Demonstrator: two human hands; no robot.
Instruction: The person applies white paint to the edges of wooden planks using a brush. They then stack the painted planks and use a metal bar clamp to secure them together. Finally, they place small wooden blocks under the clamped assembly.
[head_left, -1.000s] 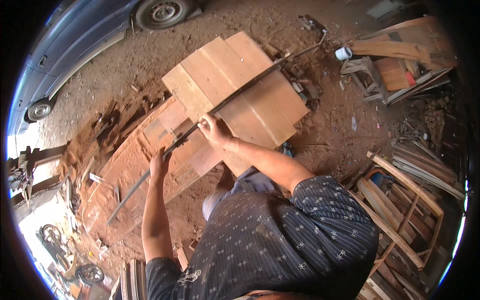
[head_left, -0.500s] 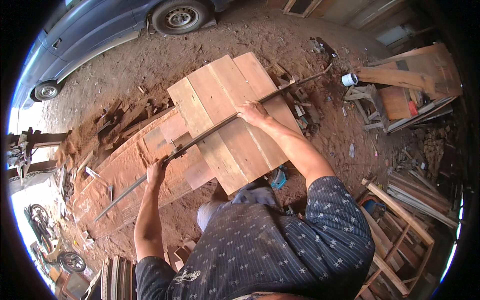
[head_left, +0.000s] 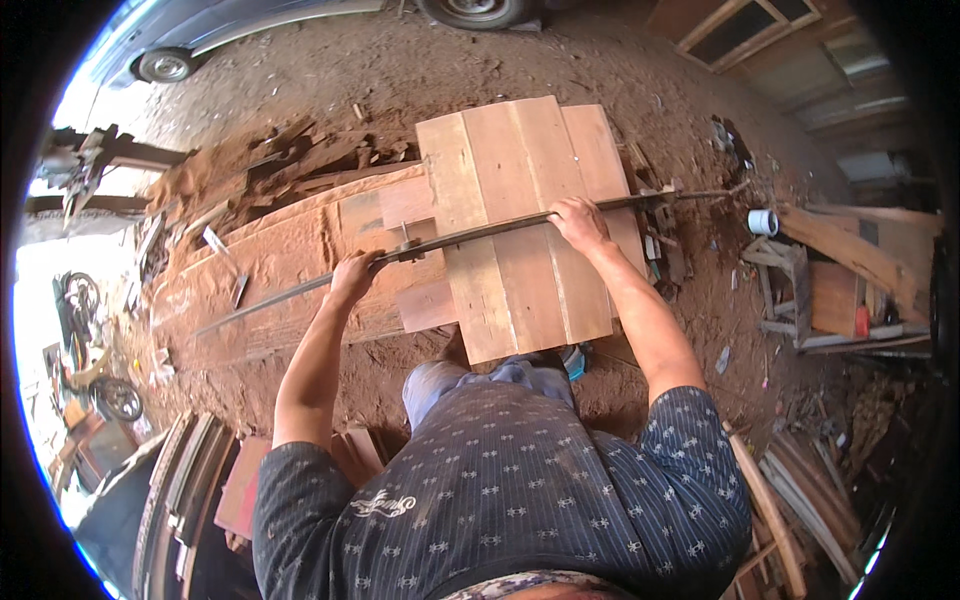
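Note:
A long metal bar clamp [head_left: 490,231] lies across a panel of joined wooden boards [head_left: 497,160], reaching past both its sides. My left hand [head_left: 355,275] is wrapped round the bar left of the panel, close to a sliding jaw [head_left: 408,248]. Over the boards, my right hand [head_left: 580,222] grips the same bar. At the bar's far right, another clamp fitting [head_left: 670,190] sits just beyond the panel's edge. The panel rests over a broad, sawdust-covered slab [head_left: 290,270], and two short board ends stick out at its left side.
Wood scraps [head_left: 330,160] lie behind the slab. To the right stand a white cup-like container [head_left: 762,222] and a wooden frame [head_left: 790,285]. Stacked boards [head_left: 180,490] are at lower left, a motorcycle [head_left: 95,360] at far left. A parked vehicle [head_left: 240,25] is at the back.
The view has turned, so the panel and clamp appear more level and further right. Both hands keep their grip at about the same places on the bar.

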